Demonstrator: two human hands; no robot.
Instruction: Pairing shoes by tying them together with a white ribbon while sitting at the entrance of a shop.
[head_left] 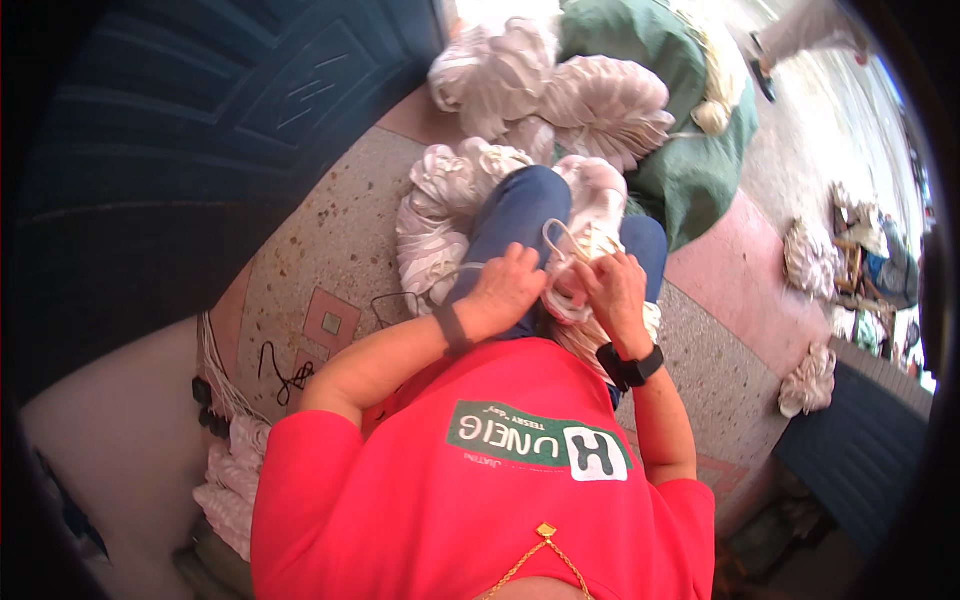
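Both at work in the lap: left hand (505, 285) pinching, right hand (612, 288) gripping the pale cream looped cord bundle (572, 262), seemingly mid-job; beyond the knees, finished-looking gathered white fabric bunches (560, 95) heaped by a green sack (690, 150)

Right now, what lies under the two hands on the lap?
Under the left hand and right hand sits a pale fabric bundle with a cord loop, resting on the blue jeans. The fingers hide what they pinch.
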